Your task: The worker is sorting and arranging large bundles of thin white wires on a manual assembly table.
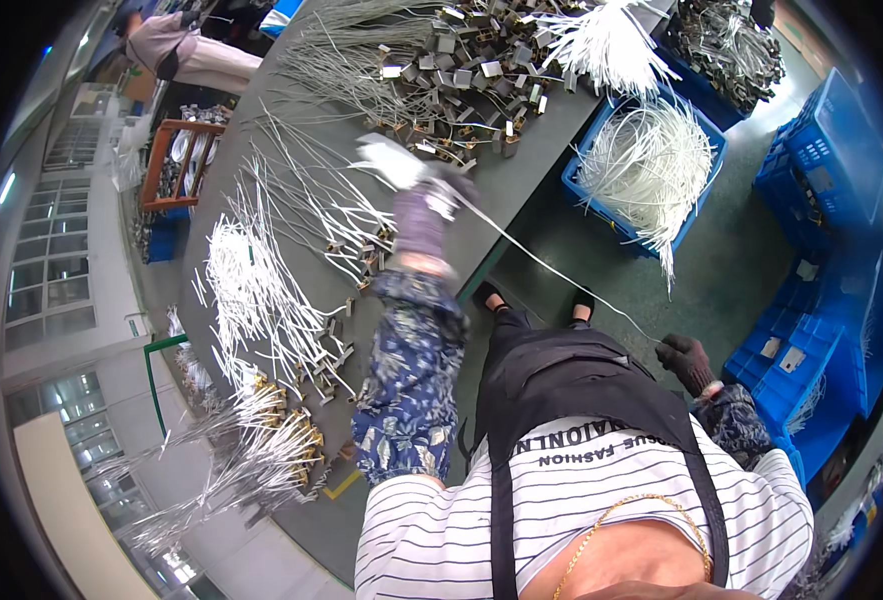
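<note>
Head view: thin, smooth white wire [563, 276] curves from left hand [435, 195] to right hand [685, 360], crossing the grey table [523, 182] edge. Left hand: fabric-gloved, motion-blurred; grip cannot be determined. Right hand: dark, fabric-gloved, curled fingers pinching the wire's end.

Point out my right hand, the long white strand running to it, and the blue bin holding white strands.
Right hand [683, 361]: head view, middle of the gloved hand.
Long white strand [563, 278]: head view, its middle stretch.
Blue bin [606, 219]: head view, outer side wall.
</note>
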Tool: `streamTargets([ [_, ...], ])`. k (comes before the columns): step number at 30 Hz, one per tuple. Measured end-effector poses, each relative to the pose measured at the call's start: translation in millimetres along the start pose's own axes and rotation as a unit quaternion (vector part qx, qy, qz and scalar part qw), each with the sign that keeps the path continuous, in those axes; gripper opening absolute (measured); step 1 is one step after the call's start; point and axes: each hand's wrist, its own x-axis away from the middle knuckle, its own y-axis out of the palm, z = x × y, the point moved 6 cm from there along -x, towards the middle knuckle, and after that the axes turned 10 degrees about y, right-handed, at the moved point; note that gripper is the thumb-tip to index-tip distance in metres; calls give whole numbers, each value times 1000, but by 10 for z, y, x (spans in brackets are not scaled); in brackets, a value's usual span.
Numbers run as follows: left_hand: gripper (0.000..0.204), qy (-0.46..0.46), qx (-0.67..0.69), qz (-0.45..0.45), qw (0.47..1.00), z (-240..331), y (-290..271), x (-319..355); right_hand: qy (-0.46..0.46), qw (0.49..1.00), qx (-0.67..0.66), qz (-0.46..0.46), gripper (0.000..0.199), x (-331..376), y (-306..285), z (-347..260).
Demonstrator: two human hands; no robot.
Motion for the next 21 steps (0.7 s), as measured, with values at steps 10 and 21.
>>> streamTargets([
  [10, 13, -9, 124, 178, 976, 180, -275, 368, -81, 994, 30, -71, 34, -190, 481, -1129],
  [21, 32, 41, -488, 181, 853, 438, -1672, 113, -384, 875, 291, 38, 63, -173, 2241, -3814],
])
